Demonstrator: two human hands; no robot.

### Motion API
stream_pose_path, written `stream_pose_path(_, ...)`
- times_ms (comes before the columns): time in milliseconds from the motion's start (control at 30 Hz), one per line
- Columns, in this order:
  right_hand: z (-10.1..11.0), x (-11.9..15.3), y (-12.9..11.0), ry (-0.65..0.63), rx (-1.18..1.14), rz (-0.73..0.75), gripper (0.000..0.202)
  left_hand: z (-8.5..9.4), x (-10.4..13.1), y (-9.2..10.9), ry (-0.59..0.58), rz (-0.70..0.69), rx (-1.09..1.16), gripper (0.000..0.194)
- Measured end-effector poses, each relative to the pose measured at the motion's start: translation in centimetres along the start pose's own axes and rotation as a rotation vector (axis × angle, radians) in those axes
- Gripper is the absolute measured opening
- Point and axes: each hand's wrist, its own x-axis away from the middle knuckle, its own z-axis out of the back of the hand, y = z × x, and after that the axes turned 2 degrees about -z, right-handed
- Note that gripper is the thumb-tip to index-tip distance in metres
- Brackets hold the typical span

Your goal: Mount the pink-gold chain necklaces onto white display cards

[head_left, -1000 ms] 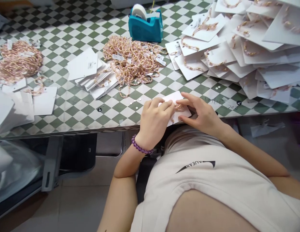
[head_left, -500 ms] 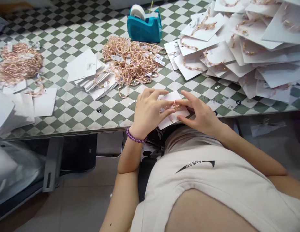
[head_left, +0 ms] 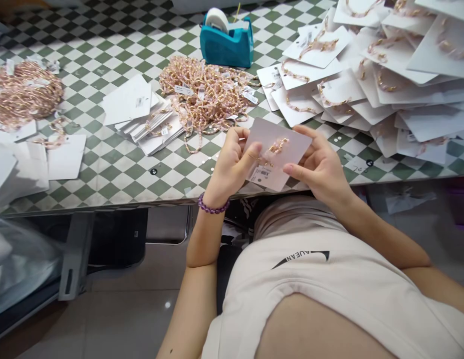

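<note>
Between my two hands is a white jewellery card (head_left: 295,144), lifted off the table edge and tilted toward me. A pink and gold beaded bracelet (head_left: 279,146) lies across its face, with a small barcode label (head_left: 262,172) below. My left hand (head_left: 235,159) grips the card's left side, thumb on the front near the beads. At the right side my right hand (head_left: 322,164) pinches it, thumb in front and fingers behind. The fingers behind the card are partly hidden.
Beyond my hands lies a heap of beaded strands (head_left: 205,94), beside a stack of cards (head_left: 129,99). A blue tape dispenser (head_left: 226,42) stands behind. Many carded bracelets (head_left: 366,85) pile up at right. Another strand heap (head_left: 26,94) and loose cards (head_left: 67,157) are at left.
The card has come up from the table edge and turned. My fingers have moved from the beads at its middle to its left and right sides, gripping it.
</note>
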Motion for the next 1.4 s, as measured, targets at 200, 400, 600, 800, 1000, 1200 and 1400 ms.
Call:
stream_pose_path(200, -0.5, -1.5, -2.5, 0.047, -0.250, -0.197, 0.044, -0.9, 0.7, 1.1, -0.027, 0.013, 0.138, 0.041)
stream_pose_path(400, 0.6, -1.8, -2.9, -0.069, -0.182, -0.186, 0.040, 0.2, 1.0, 1.6, -0.136, 0.005, 0.115, 0.027)
stream_pose_path(600, 1.3, -1.9, -2.7, -0.134, -0.031, -0.211, 0.039, -0.2, 1.2, 1.9, -0.057, -0.013, -0.160, 0.024)
stream_pose_path(800, 1.2, -1.6, -3.0, -0.120, -0.037, -0.220, 0.037, -1.1, 1.4, 2.3, -0.014, -0.028, -0.162, 0.018)
stream_pose_path(1000, 1.2, -1.4, -3.3, -0.151, -0.092, -0.236, 0.032, -1.7, 1.7, 2.1, 0.043, -0.060, -0.189, 0.010)
stream_pose_path(1200, 1.2, -1.4, -3.3, -0.145, -0.124, -0.210, 0.032, -0.6, 1.3, 1.8, -0.109, -0.065, -0.033, 0.030)
stream_pose_path(1400, 0.9, -1.5, -3.6, -0.122, -0.102, -0.174, 0.034, -1.1, 1.2, 1.9, -0.008, -0.049, 0.001, 0.040)
